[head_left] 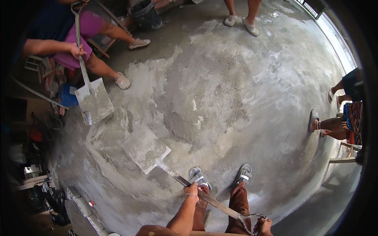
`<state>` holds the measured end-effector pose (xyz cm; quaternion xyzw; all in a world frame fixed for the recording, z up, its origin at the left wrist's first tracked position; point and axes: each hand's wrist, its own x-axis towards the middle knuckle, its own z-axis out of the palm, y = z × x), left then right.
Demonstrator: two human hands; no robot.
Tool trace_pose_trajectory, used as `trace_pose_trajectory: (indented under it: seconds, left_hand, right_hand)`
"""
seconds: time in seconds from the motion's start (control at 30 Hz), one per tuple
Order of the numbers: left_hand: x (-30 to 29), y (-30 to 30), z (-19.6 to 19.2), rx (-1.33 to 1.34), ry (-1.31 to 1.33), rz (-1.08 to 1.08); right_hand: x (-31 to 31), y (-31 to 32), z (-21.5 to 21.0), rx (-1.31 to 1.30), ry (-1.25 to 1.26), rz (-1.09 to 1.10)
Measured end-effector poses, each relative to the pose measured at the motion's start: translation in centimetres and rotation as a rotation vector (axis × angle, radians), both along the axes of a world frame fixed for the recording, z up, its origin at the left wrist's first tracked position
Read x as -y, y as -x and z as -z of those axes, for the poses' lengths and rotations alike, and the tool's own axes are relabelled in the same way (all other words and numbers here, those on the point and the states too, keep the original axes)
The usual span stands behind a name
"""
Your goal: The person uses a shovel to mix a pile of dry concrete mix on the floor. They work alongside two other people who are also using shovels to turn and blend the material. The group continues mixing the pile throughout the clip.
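My left hand [191, 192], with a bracelet at its wrist, is closed around the lower shaft of a shovel [215, 203]. At the bottom right, my right hand [263, 226] grips the loop handle at its end. The square, cement-coated blade [146, 151] lies low over the floor, left of my feet, beside the near left edge of a grey heap of dry mix [206, 98]. A co-worker at the upper left holds a second square shovel [94, 100], its blade close to the floor left of the heap.
Bare legs and clogs of another person [251, 27] stand beyond the heap. More people [334, 125] are at the right edge. A black bucket [145, 15] stands at the back, a blue container [69, 95] at the left, and concrete blocks [83, 205] line the lower left.
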<state>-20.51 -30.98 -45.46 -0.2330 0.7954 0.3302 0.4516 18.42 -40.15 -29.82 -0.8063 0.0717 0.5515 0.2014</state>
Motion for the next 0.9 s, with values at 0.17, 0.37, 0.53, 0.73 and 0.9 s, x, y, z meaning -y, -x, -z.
trace_pose_trajectory:
  seconds: [0.17, 0.37, 0.53, 0.73, 0.9]
  left_hand:
    - [-0.7, -2.5, -4.4, -0.181, 0.081, 0.44]
    - [-4.6, -5.9, -10.8, -0.301, 0.133, 0.606]
    - [-4.9, -7.5, -15.6, -0.127, -0.346, 0.086]
    - [-3.2, -5.8, -8.5, -0.06, -0.277, -0.155]
    - [1.2, -10.5, -1.3, 0.138, -0.092, -0.175]
  right_hand:
    - [2.6, -6.1, 2.6, -0.228, 0.293, -0.06]
    - [1.5, -9.8, 2.0, -0.478, 0.524, -0.142]
    - [-2.7, -10.1, -2.2, -0.224, -0.076, -0.031]
    - [-2.8, -8.2, -4.9, -0.293, -0.324, -0.138]
    - [-1.6, -7.4, -10.6, 0.101, -0.159, -0.228]
